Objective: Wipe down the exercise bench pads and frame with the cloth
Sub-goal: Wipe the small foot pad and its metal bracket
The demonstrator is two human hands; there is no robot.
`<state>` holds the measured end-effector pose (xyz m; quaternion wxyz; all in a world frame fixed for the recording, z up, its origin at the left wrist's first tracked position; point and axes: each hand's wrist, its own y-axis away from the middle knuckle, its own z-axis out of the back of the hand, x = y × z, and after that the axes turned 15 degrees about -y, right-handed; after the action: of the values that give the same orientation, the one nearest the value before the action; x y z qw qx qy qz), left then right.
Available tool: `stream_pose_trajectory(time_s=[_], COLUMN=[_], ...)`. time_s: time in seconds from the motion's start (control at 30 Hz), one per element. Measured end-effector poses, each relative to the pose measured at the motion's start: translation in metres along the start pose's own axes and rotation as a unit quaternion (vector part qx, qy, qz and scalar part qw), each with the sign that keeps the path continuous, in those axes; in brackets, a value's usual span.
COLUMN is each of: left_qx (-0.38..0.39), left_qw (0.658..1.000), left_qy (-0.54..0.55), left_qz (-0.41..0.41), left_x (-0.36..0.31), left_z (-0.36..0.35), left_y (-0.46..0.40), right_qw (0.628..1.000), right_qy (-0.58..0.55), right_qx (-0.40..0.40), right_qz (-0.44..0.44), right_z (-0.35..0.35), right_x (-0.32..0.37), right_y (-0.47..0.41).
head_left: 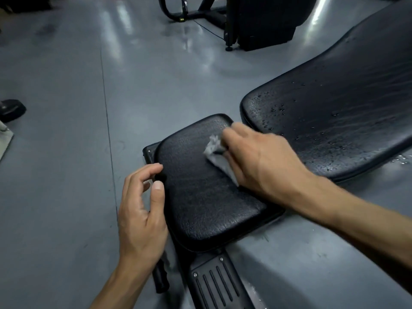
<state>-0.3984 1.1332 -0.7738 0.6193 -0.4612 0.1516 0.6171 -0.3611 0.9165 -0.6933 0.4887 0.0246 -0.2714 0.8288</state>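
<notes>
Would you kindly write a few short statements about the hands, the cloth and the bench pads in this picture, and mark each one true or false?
1. The right hand holds the cloth against the small seat pad. True.
2. The left hand also grips the cloth. False: it holds nothing, fingers loosely curled beside the seat pad's left edge.
3. Water droplets lie on the long back pad. True.
4. The cloth is bright red. False: it is grey.
5. The two pads are joined into one cushion. False: a gap showing the grey floor separates them.
</notes>
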Motion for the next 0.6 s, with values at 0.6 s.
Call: stream_pose_trajectory(time_s=[0.6], left_qx=[0.302], left_qw=[0.944], left_qy=[0.131], left_qz=[-0.016], left_x=[-0.065], left_z=[0.017], left_y=[-0.023], right_qw=[0.937], right_qy=[-0.333], right_qx=[0.046], right_qz=[-0.094], right_z=[0.038], right_x=[0.024], right_y=[0.046])
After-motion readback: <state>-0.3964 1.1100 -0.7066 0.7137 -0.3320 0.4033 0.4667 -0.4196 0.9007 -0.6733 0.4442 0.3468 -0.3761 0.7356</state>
